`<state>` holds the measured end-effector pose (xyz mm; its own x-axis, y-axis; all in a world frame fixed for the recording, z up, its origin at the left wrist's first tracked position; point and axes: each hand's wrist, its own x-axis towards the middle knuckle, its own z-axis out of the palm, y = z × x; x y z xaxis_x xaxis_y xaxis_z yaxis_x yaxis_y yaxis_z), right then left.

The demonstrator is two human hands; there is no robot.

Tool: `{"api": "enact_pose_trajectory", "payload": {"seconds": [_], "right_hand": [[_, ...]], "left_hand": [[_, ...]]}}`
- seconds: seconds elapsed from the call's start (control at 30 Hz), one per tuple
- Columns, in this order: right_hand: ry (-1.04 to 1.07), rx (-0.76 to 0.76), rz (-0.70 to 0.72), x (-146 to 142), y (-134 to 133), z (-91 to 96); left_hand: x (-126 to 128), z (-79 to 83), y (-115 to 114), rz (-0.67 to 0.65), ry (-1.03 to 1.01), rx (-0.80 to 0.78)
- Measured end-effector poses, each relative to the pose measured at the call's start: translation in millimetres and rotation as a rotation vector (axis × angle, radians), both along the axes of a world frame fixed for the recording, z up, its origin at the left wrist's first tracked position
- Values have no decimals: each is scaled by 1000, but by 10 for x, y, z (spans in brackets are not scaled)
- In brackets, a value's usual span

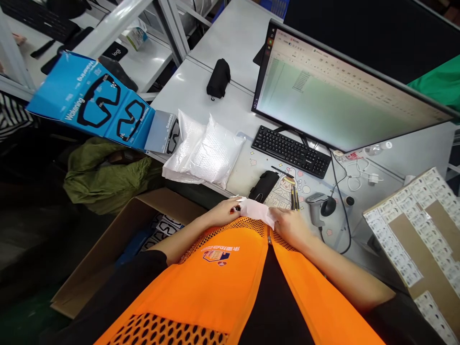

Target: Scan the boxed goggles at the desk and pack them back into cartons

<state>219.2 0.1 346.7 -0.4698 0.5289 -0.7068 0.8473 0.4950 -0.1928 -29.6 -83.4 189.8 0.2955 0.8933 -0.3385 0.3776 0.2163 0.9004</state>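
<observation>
A small white sheet, thin like paper or soft wrap, (pixel 256 211) is stretched between my two hands close to my orange vest. My left hand (pixel 227 212) is closed on its left end, where a bit of something dark shows by the fingers. The right end is pinched by my right hand (pixel 289 224). Just beyond the sheet lies a black zip case (pixel 265 186) on the desk. Two white bubble-wrap pouches (pixel 217 151) rest at the desk's edge, left of the case.
A keyboard (pixel 292 151) and monitor (pixel 345 86) stand ahead. Blue boxes (pixel 97 100) are at the left, above an open carton (pixel 97 249). A barcode scanner (pixel 316 208), cables and a label-covered cardboard sheet (pixel 420 239) are to the right. Another black case (pixel 218 79) lies farther back.
</observation>
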Motion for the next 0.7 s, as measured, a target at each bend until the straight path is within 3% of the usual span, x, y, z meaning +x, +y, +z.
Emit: {"api": "enact_pose_trajectory", "payload": {"seconds": [0.2,0.4,0.6,0.7], "right_hand": [[19,-37,33,-30,-59,-23],[-12,-37,21,-166,-97,-93],[-64,-30,60,-194,-92,-51],[-64,-32,107,-204,-93,-21]], "left_hand": [[66,2,66,180,154,-160],[250,-41,125,363,75,-74],[189,26,145,233,333,35],[174,62,179,209,329,135]]}}
